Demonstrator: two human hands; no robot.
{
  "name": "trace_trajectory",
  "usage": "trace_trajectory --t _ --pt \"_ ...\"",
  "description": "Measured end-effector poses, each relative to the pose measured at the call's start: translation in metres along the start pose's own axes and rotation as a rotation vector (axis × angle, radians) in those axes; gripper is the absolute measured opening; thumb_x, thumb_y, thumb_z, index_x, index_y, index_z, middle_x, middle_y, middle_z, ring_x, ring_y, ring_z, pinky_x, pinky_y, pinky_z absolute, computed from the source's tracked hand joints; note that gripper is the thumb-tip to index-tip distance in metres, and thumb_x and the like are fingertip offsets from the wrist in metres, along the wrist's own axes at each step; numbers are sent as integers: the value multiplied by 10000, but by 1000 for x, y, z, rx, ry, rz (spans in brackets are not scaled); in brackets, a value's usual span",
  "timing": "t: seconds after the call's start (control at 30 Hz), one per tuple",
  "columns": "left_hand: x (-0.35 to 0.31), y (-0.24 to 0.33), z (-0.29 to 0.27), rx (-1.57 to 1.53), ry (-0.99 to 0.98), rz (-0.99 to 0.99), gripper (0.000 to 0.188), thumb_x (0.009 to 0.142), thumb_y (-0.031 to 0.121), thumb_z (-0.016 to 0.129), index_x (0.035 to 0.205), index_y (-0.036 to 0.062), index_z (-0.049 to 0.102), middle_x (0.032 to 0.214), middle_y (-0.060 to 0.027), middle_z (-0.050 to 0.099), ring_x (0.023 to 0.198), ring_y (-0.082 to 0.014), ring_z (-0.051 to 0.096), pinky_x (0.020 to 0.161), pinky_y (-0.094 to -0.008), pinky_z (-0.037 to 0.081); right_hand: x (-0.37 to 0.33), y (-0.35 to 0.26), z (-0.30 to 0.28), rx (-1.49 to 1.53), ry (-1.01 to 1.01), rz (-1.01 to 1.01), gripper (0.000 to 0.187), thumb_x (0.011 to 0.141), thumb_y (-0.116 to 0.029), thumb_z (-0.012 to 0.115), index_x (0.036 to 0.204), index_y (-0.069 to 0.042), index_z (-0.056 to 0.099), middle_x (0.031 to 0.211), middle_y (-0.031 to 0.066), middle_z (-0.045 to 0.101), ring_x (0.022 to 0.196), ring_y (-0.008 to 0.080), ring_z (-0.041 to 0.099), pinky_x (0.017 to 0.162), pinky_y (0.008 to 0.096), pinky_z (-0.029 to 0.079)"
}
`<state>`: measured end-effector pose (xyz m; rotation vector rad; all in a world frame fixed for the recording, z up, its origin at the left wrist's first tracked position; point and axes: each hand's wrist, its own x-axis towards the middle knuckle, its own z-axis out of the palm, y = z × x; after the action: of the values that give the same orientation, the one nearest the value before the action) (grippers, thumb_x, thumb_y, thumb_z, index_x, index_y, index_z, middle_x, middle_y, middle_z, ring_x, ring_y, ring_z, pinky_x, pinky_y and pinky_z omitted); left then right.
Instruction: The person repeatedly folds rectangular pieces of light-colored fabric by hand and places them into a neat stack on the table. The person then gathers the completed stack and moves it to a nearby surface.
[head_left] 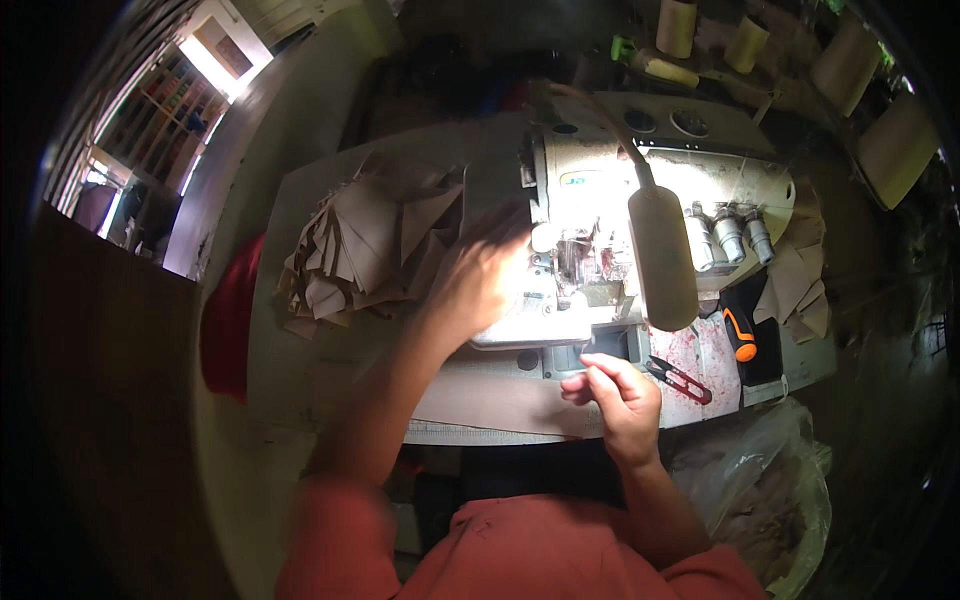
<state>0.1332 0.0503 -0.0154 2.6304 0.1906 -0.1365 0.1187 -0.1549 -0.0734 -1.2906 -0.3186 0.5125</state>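
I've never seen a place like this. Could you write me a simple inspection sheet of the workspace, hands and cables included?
Surface: pale table, brown strip lying along its near edge.
Job's things: sewing machine under a lit lamp; brown cut pieces heaped left of it.
Clutter: red-handled snips and an orange-and-black tool, right of the right hand.
Hands: left hand at the machine, blurred, contact unclear; right hand near the front edge, fingers curled, any held item too small to tell.
Cables: nothing seen for certain.
Surroundings: thread cones upper right; clear plastic bag lower right.
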Motion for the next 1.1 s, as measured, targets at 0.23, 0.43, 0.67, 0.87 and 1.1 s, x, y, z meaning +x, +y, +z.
trace_trajectory --t 0.23,0.43,0.67,0.87,1.1 --pt "56 -65 11 340 819 408 272 759 230 512 970 58 521 1056 -109 511 969 -300 472 811 -417 378 -27 4 -21 -65 6 42 178 842 -46 430 964 43 525 773 116 600 672 132 572 617 222 457" --pt "-39 -39 11 58 907 40 160 806 103 492 940 19 518 858 -151 553 835 -294 533 710 -343 428 -40 1 -37 -117 62 89 178 842 -56 432 961 46 515 769 111 595 655 125 561 610 224 452" --pt "-106 32 142 88 440 126 108 748 153 508 812 66 507 785 -72 467 759 -236 438 666 -351 337 -50 4 -37 -154 -6 91 188 843 -53 427 993 42 489 776 105 589 653 116 553 604 212 448" --pt "-96 20 157 172 477 149 73 758 141 480 742 71 469 736 -69 445 722 -226 426 640 -345 316 -52 6 -42 -185 23 98 194 838 -59 437 1001 37 480 778 100 587 627 110 548 581 205 440" --pt "-99 25 154 125 550 131 104 757 160 497 737 62 472 749 -77 455 733 -232 433 641 -342 323 -44 10 -27 -225 -1 163 189 829 -59 436 992 31 470 761 109 588 594 118 554 531 204 437"
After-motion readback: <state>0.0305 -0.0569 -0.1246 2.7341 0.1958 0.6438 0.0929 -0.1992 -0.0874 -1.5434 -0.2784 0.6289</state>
